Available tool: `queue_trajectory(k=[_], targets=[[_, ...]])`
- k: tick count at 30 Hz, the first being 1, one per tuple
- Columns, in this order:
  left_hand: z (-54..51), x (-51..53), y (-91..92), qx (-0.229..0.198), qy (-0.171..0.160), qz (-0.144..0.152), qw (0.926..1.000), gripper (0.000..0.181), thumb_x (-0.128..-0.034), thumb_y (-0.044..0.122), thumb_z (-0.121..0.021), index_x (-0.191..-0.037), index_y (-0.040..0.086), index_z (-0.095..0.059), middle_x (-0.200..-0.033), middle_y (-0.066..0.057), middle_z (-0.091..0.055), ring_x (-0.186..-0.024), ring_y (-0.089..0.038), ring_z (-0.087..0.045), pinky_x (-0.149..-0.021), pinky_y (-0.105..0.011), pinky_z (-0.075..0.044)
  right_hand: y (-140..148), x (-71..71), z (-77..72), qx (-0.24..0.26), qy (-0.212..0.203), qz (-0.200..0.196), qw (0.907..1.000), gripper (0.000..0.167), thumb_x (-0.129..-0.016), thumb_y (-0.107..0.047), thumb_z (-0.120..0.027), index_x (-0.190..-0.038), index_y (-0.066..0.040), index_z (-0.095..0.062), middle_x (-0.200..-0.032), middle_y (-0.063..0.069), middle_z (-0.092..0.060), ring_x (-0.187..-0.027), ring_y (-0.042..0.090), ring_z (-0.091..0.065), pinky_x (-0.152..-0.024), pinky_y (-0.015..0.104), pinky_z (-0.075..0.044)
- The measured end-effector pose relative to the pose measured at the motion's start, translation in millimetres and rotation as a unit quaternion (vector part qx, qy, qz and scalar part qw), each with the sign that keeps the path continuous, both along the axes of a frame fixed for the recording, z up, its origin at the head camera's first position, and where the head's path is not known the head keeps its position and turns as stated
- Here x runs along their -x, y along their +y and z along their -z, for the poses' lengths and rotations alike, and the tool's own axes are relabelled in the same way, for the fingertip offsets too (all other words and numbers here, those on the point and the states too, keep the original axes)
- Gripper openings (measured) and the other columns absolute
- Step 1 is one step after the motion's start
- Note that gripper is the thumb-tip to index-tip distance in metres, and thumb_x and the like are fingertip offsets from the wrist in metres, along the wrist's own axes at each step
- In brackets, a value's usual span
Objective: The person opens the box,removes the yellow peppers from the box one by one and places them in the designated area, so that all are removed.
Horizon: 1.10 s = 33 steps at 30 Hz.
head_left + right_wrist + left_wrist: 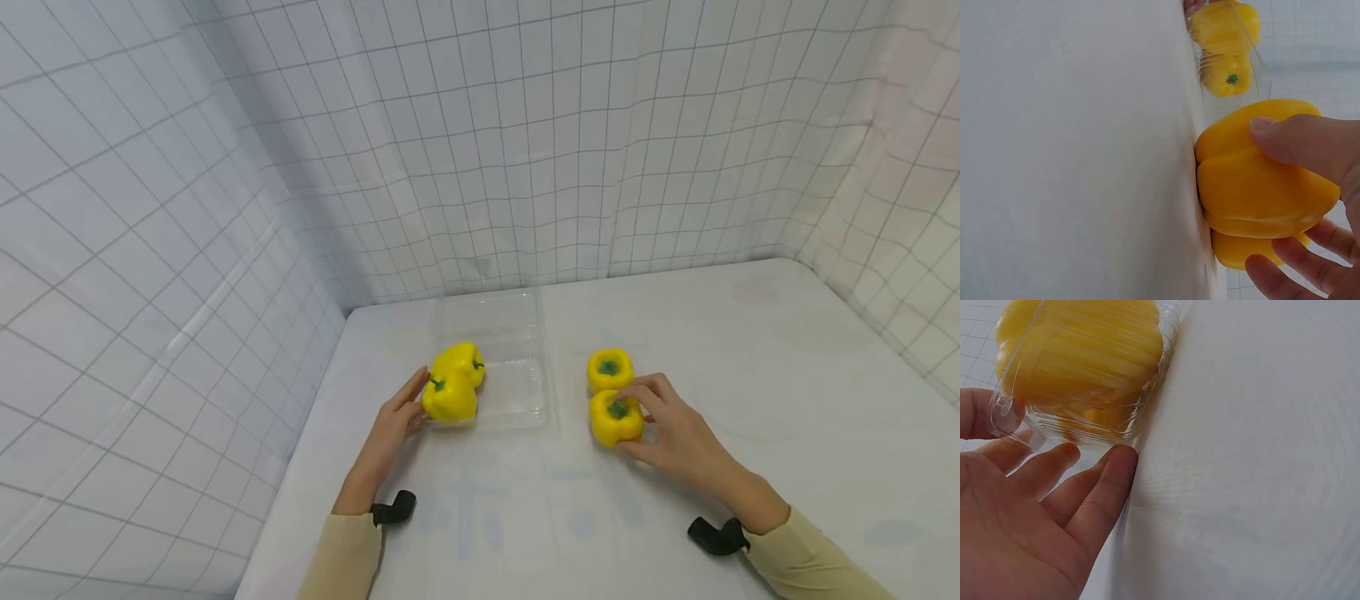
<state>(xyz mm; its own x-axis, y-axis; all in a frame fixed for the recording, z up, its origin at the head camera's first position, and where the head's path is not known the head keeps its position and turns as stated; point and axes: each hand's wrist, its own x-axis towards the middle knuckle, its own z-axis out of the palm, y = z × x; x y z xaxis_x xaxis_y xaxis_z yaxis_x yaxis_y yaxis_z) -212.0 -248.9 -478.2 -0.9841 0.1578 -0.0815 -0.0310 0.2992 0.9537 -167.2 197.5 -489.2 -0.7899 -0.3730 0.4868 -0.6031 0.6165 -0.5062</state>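
My right hand [682,437] grips a yellow bell pepper [610,427] standing on the table, its thumb on the near side and its fingertips over the top by the green stem. Directly behind it, another yellow bell pepper [604,382] stands close against it. On the left is a clear plastic container [517,396] holding two yellow bell peppers, one in front [450,400] and one behind [459,360]. My left hand [392,429] rests against the container's left side, fingers loosely extended. In the left wrist view its fingertips [1124,464] touch or nearly touch the clear wall.
The container's clear lid [487,315] lies folded back behind it. A white table [750,358] spreads beneath everything. White grid-patterned curtains [525,150] hang behind it and along both sides. Each wrist wears a black strap mount [718,536].
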Motion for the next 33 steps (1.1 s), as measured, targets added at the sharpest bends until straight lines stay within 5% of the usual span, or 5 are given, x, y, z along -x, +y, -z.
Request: queue_trajectory(k=[13, 20, 26, 33], targets=[[1.1, 0.6, -1.2, 0.001, 0.005, 0.005, 1.0000, 0.061, -0.1014, 0.019, -0.044, -0.159, 0.032, -0.031, -0.162, 0.008, -0.030, -0.150, -0.019, -0.021, -0.110, -0.046, -0.041, -1, -4.2, -6.7, -0.036, 0.010, 0.018, 0.9991, 0.072, -0.066, -0.027, -0.095, -0.128, -0.018, -0.058, -0.129, 0.003, -0.046, -0.096, 0.015, -0.057, -0.072, 0.035, -0.057], [0.6, 1.6, -1.7, -0.003, 0.003, 0.000, 1.0000, 0.061, -0.1005, 0.018, -0.045, -0.159, 0.032, -0.032, -0.161, 0.010, -0.031, -0.150, -0.017, -0.023, -0.109, -0.046, -0.041, 1, -7.0, -21.1, -0.035, 0.016, 0.023, 0.9990, 0.080, -0.067, -0.027, -0.095, -0.137, -0.019, -0.056, -0.134, 0.004, -0.045, -0.107, 0.025, -0.058, -0.077, 0.041, -0.058], [1.1, 2.5, -2.4, -0.010, -0.005, -0.004, 0.9999, 0.061, -0.1003, 0.019, -0.045, -0.158, 0.035, -0.032, -0.160, 0.013, -0.032, -0.149, -0.017, -0.025, -0.109, -0.045, -0.042, -2, -11.0, -34.3, -0.046, 0.040, 0.026, 0.9978, 0.084, -0.065, -0.028, -0.096, -0.138, -0.017, -0.056, -0.139, 0.005, -0.044, -0.118, 0.022, -0.052, -0.077, 0.040, -0.058], [2.8, 1.5, -1.5, -0.009, -0.003, -0.002, 1.0000, 0.062, -0.1005, 0.019, -0.045, -0.159, 0.033, -0.032, -0.159, 0.014, -0.032, -0.148, -0.018, -0.028, -0.109, -0.045, -0.042, -13, -12.8, -51.5, -0.050, 0.050, 0.022, 0.9972, 0.082, -0.068, -0.028, -0.094, -0.139, -0.019, -0.055, -0.143, 0.005, -0.044, -0.114, 0.024, -0.056, -0.072, 0.036, -0.057]])
